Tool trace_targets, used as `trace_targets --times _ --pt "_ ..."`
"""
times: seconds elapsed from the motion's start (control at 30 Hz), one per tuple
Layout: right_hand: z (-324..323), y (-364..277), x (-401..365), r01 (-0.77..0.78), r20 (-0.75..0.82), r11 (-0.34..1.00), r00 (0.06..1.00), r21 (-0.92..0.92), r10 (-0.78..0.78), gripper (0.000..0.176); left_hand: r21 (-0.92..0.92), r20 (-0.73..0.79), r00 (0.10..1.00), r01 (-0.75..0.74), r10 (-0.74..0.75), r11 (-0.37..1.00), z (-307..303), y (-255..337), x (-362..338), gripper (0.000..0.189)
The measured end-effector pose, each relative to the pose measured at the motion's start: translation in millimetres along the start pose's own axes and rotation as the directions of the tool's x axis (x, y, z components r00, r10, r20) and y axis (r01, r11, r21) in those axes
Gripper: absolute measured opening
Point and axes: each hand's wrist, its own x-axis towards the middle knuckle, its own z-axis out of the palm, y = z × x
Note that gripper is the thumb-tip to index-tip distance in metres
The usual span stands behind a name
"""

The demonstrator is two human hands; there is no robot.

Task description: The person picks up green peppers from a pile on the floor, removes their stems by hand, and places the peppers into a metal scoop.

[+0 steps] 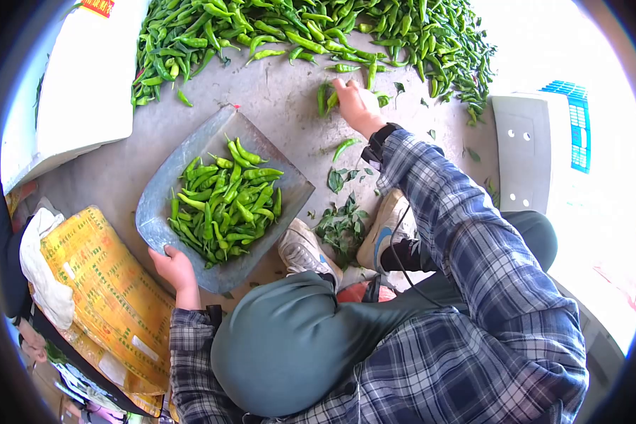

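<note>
A grey metal scoop (164, 189) lies on the concrete floor, filled with several green chili peppers (227, 201). My left hand (173, 270) grips the scoop's near rim. My right hand (357, 104) reaches forward and closes on a few green peppers (326, 99) at the edge of a large pile of peppers (311, 32) spread across the floor ahead. A loose pepper (345, 147) lies just behind my right wrist. I sit low, with my knees and both shoes (346, 240) in view.
A white foam box (78, 85) stands at the left and another white box (526, 152) at the right. A yellow printed carton (102, 297) with a white cloth (39, 268) lies at lower left. Torn leaves (343, 222) litter the floor between my shoes.
</note>
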Motion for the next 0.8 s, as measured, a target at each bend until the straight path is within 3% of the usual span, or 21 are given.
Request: trace_targets --times 0.1,0.17,0.2,0.3,0.37,0.4,0.43,0.5,0.57,0.6,0.63,0.67,0.73,0.8 --pt "0 10 6 -0.092 0.003 0.994 0.996 0.062 0.092 0.029 -0.012 -0.001 1.0 0.005 -0.005 1.0 1 0 0 0.026" --pt "-3 15 9 -0.168 -0.038 0.933 0.981 0.317 0.189 0.027 -0.028 -0.001 1.0 0.012 -0.012 1.0 1 -2 0 0.026" --pt "-16 5 7 -0.175 -0.035 0.931 0.98 0.321 0.196 0.026 -0.036 -0.005 1.0 -0.004 0.004 0.999 2 -5 1 0.027" --pt "-33 -37 -11 0.077 -0.089 0.886 0.995 0.458 -0.04 0.024 -0.028 -0.01 1.0 -0.027 0.027 0.999 2 -9 1 0.028" --pt "-59 -84 -36 0.15 0.123 0.877 0.965 0.457 -0.23 0.032 -0.019 -0.016 0.999 -0.039 0.038 0.999 4 -8 2 0.028" --pt "-49 -95 -48 0.364 -0.025 0.649 0.883 0.668 -0.469 0.034 -0.031 -0.018 0.999 -0.04 0.04 0.999 4 -8 2 0.028" --pt "-48 -96 -46 0.361 -0.025 0.65 0.885 0.669 -0.465 0.034 -0.041 -0.018 0.999 -0.042 0.041 0.998 3 -8 2 0.028" --pt "-44 -94 -32 0.345 0.04 0.781 0.904 0.52 -0.426 0.04 -0.045 -0.02 0.999 -0.048 0.048 0.998 2 -4 1 0.029" --pt "-16 -65 -3 0.185 0.03 0.955 0.98 0.23 -0.196 0.03 -0.041 -0.006 0.999 -0.043 0.043 0.998 0 -4 -2 0.029" --pt "1 -49 8 0.069 -0.022 0.949 0.998 0.309 -0.065 0.021 -0.016 0.005 1.0 -0.031 0.031 0.999 -1 -5 -1 0.029" --pt "-5 -41 5 0.2 0.006 0.98 0.98 0.014 -0.2 0.017 0.002 0.01 1.0 -0.022 0.022 1.0 1 -3 1 0.029" --pt "-5 -33 6 0.237 -0.007 0.971 0.971 -0.031 -0.238 0.017 0.001 0.013 1.0 -0.022 0.022 1.0 1 -1 1 0.029" --pt "-1 -23 5 0.272 -0.011 0.959 0.962 -0.075 -0.274 0.018 -0.04 -0.016 0.999 -0.035 0.034 0.999 1 0 0 0.028" --pt "-13 -25 -7 0.149 0.04 0.988 0.988 0.039 -0.15 0.016 -0.029 0.001 1.0 -0.018 0.018 0.999 0 -4 0 0.028"
